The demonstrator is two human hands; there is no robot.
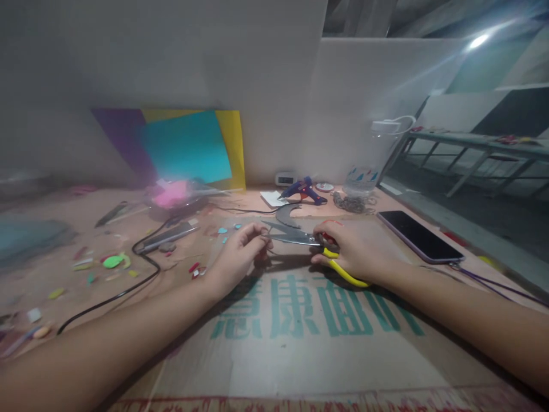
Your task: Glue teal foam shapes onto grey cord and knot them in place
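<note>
My right hand is closed round the yellow and black handles of a pair of scissors. The blades point left and stand apart, their tips close to the fingers of my left hand. My left thumb and fingers are pinched together by the blade tips, and whatever is between them is too small to make out. Both hands are over a cardboard sheet with green printed characters. Behind the blades lies a dark grey curved piece.
A blue glue gun stands at the back near a plastic bottle. To the right is a phone with a purple cord. Coloured scraps and a black cable spread across the left. Coloured sheets lean on the wall.
</note>
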